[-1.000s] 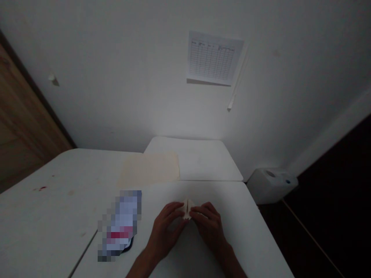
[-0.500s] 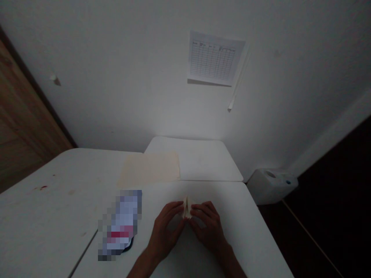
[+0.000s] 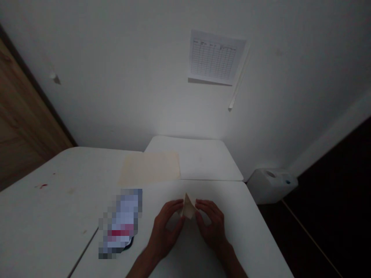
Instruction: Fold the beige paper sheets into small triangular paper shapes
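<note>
Between my hands is a small piece of folded cream paper (image 3: 189,209), peaked at its top and spread into a roughly triangular shape. My left hand (image 3: 167,224) has the paper's left edge between its thumb and fingertips. On the other side, my right hand (image 3: 212,222) curls its thumb and fingers at the right corner, with the thumb against it. Both hands rest low over the white table (image 3: 237,239). To the left of my left hand lies a phone (image 3: 123,222), its screen pixelated.
A flat cream sheet (image 3: 149,168) lies further back on the table, partly over a raised white panel (image 3: 208,160) against the wall. A printed chart (image 3: 216,58) hangs on the wall. Right of the table stands a white container (image 3: 269,187). Wooden boards (image 3: 26,112) are at far left.
The folded paper has opened out and turned, showing a broader face. My right hand has shifted slightly right, away from my left hand, which has barely moved.
</note>
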The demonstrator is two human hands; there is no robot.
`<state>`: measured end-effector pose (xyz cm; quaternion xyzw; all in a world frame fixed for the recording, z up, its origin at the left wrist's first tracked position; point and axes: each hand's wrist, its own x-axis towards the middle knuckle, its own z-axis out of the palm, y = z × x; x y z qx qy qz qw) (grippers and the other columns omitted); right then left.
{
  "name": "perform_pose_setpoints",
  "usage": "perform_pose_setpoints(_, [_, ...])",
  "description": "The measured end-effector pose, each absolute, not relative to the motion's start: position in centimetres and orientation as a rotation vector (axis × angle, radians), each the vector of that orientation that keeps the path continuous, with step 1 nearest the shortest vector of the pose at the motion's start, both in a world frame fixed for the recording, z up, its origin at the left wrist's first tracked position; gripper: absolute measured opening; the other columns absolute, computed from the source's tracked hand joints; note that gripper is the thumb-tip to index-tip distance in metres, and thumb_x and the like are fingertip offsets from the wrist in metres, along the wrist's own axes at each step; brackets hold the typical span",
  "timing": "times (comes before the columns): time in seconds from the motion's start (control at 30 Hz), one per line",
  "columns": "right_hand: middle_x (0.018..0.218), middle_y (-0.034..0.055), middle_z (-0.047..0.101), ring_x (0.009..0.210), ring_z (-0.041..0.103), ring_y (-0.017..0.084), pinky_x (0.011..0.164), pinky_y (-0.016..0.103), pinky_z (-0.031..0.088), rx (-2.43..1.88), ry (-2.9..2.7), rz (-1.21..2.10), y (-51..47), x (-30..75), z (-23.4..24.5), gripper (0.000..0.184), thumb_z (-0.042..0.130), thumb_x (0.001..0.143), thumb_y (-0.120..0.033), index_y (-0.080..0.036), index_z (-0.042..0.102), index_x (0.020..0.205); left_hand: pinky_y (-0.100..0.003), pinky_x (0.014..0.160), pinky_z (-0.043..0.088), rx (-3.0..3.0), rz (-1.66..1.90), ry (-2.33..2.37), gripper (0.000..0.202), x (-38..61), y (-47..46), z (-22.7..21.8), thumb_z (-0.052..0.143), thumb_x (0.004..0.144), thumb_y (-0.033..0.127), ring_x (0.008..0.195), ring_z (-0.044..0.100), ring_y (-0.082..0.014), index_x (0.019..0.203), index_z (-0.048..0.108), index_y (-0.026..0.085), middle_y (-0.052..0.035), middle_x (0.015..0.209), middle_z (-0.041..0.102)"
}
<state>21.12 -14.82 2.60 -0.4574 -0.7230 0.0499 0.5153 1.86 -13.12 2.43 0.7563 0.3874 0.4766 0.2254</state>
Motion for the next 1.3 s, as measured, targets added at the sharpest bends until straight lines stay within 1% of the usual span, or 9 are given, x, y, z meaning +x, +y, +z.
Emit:
perform_pose_setpoints(0.17, [0.102, 0.0073, 0.07, 0.094, 0.066, 0.02, 0.083, 0.036, 0.056, -1.121, -1.681, 0.14, -14.8, 21.2, 2.6, 0.02, 0.056, 0.088, -0.018, -0.023, 0.067, 0.104, -0.04, 0.087, 0.056, 1.956, 1.292, 1.119, 0.031, 1.7, -12.9, 2.6, 0.055, 0.089, 0.032, 0.108, 0.062, -0.0239, 0.118, 0.059, 0.024, -0.0077, 0.121, 0.063])
perform_pose_setpoints(0.37, [0.097, 0.0067, 0.072, 0.09, 0.068, 0.02, 0.082, 0.035, 0.056, -1.143, -1.61, 0.171, -14.7, 21.3, 2.3, 0.02, 0.053, 0.089, -0.018, -0.022, 0.068, 0.102, -0.04, 0.093, 0.053, 1.748, 1.243, 1.047, 0.035, 1.3, -12.5, 2.0, 0.051, 0.092, 0.036, 0.114, 0.06, -0.0253, 0.122, 0.057, 0.021, -0.0108, 0.127, 0.061])
perform_pose_setpoints(0.5, [0.094, 0.0062, 0.072, 0.087, 0.069, 0.02, 0.08, 0.033, 0.056, -1.18, -1.564, 0.226, -14.5, 21.5, 1.8, 0.019, 0.053, 0.088, -0.019, -0.021, 0.068, 0.099, -0.042, 0.095, 0.051, 1.663, 1.222, 1.016, 0.036, 1.0, -12.3, 2.0, 0.051, 0.092, 0.039, 0.114, 0.06, -0.0264, 0.122, 0.058, 0.02, -0.0113, 0.126, 0.061])
perform_pose_setpoints(0.6, [0.092, 0.0056, 0.073, 0.083, 0.069, 0.019, 0.075, 0.031, 0.057, -1.192, -1.534, 0.268, -14.4, 21.7, 1.5, 0.02, 0.052, 0.088, -0.021, -0.021, 0.069, 0.098, -0.041, 0.095, 0.051, 1.622, 1.218, 1.001, 0.035, 0.9, -12.2, 2.2, 0.051, 0.091, 0.039, 0.112, 0.061, -0.0263, 0.12, 0.06, 0.02, -0.0108, 0.125, 0.063])
perform_pose_setpoints(0.73, [0.091, 0.0057, 0.073, 0.083, 0.069, 0.02, 0.074, 0.03, 0.057, -1.236, -1.473, 0.31, -14.3, 21.9, 1.3, 0.021, 0.052, 0.087, -0.021, -0.02, 0.071, 0.095, -0.039, 0.094, 0.051, 1.63, 1.213, 0.936, 0.037, 0.6, -11.9, 2.0, 0.05, 0.091, 0.039, 0.113, 0.061, -0.0266, 0.12, 0.06, 0.019, -0.011, 0.125, 0.062])
perform_pose_setpoints(0.9, [0.088, 0.0046, 0.073, 0.08, 0.069, 0.02, 0.073, 0.03, 0.057, -1.276, -1.421, 0.362, -14.2, 22.1, 1.3, 0.022, 0.052, 0.085, -0.02, -0.021, 0.072, 0.092, -0.042, 0.096, 0.05, 1.626, 1.175, 0.872, 0.041, 0.0, -11.4, 1.5, 0.048, 0.09, 0.04, 0.113, 0.06, -0.0281, 0.124, 0.059, 0.019, -0.0112, 0.127, 0.062])
perform_pose_setpoints(1.0, [0.087, 0.0044, 0.074, 0.079, 0.069, 0.02, 0.071, 0.03, 0.057, -1.297, -1.388, 0.397, -14.2, 22.3, 1.5, 0.021, 0.052, 0.084, -0.02, -0.021, 0.073, 0.091, -0.043, 0.098, 0.047, 1.607, 1.183, 0.826, 0.041, -0.2, -11.3, 1.6, 0.048, 0.089, 0.039, 0.115, 0.059, -0.0289, 0.123, 0.06, 0.019, -0.0114, 0.127, 0.062])
perform_pose_setpoints(1.1, [0.086, 0.0049, 0.074, 0.078, 0.069, 0.02, 0.07, 0.03, 0.057, -1.305, -1.356, 0.436, -14.1, 22.4, 1.5, 0.021, 0.053, 0.083, -0.021, -0.021, 0.073, 0.09, -0.044, 0.096, 0.048, 1.606, 1.157, 0.804, 0.042, -0.3, -11.3, 1.9, 0.049, 0.087, 0.039, 0.114, 0.059, -0.0298, 0.122, 0.062, 0.019, -0.012, 0.124, 0.063])
perform_pose_setpoints(1.3, [0.084, 0.0058, 0.074, 0.076, 0.07, 0.021, 0.068, 0.031, 0.058, -1.32, -1.29, 0.527, -13.8, 22.7, 0.9, 0.022, 0.053, 0.08, -0.022, -0.019, 0.073, 0.089, -0.043, 0.097, 0.047, 1.665, 1.111, 0.861, 0.043, -0.6, -11.1, 1.6, 0.048, 0.085, 0.038, 0.113, 0.06, -0.0286, 0.12, 0.063, 0.019, -0.0109, 0.122, 0.065])
